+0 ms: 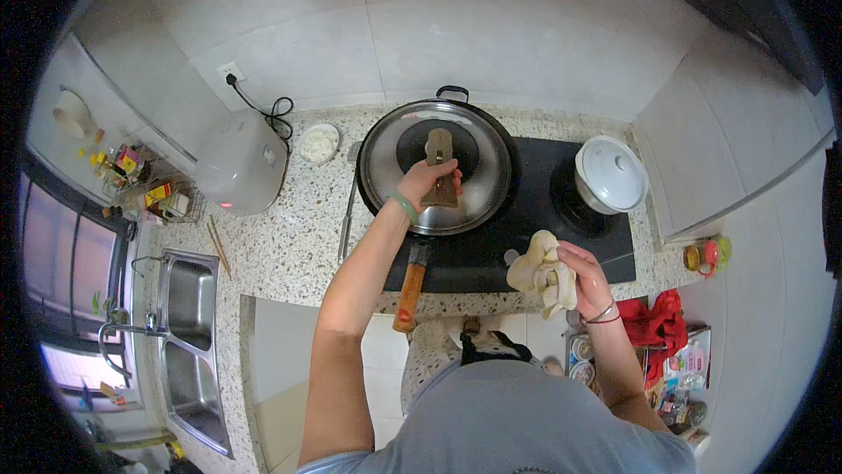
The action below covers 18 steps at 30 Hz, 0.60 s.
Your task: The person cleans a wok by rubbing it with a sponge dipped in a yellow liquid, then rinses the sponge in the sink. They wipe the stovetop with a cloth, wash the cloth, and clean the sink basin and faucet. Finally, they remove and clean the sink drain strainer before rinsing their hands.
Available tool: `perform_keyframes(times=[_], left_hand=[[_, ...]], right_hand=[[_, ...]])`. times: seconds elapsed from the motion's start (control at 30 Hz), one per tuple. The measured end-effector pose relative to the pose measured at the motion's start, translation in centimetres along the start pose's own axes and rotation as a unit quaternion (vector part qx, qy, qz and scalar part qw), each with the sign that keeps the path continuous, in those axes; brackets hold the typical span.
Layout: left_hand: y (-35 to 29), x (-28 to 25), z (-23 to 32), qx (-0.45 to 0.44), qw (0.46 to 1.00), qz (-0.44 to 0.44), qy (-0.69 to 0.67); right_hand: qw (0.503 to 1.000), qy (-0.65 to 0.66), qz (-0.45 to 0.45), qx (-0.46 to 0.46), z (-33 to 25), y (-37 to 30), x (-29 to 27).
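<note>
A large wok point(513, 180) with a long wooden handle point(408, 299) stands on the left of the black cooktop point(544, 171). A domed, shiny lid point(386, 167) covers it. My left hand point(427, 183) is closed around the brown upright grip point(439, 145) on top of the lid. Over the cooktop's front edge, my right hand point(586, 274) pinches a crumpled pale yellow cloth point(545, 272), which hangs from the fingers. Whatever is inside the wok is hidden by the lid.
A white lidded pot point(605, 174) sits on the cooktop's right. On the speckled counter point(303, 242) are a small white bowl point(318, 143) with white food, a white appliance point(241, 163) and chopsticks point(219, 246). A double steel sink point(193, 307) lies left; red cloth point(662, 329) and jars at lower right.
</note>
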<state>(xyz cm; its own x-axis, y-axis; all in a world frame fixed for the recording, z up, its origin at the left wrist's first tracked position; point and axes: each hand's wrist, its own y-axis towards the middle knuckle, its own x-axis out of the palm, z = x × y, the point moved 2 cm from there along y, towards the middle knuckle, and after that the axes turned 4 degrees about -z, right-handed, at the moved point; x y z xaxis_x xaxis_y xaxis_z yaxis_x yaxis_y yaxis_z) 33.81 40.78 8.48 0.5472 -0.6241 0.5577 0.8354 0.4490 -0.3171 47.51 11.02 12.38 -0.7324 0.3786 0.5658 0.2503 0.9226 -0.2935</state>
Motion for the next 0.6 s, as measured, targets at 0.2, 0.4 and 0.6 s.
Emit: perform_keyframes(times=[0.2,0.4,0.6], left_hand=[[0.1,-0.5,-1.0,-0.002,0.999,-0.028,-0.024],[0.5,-0.3,-1.6,0.012,0.998,-0.046,-0.052],[-0.1,-0.7,-0.7,-0.044,0.995,-0.052,-0.072]], right_hand=[[1.000,-0.010,0.015,0.001,2.5,2.3,2.6],[0.996,-0.087,0.022,-0.024,3.6,5.1,5.9],[0.981,-0.171,0.082,-0.042,5.0,7.2,6.4]])
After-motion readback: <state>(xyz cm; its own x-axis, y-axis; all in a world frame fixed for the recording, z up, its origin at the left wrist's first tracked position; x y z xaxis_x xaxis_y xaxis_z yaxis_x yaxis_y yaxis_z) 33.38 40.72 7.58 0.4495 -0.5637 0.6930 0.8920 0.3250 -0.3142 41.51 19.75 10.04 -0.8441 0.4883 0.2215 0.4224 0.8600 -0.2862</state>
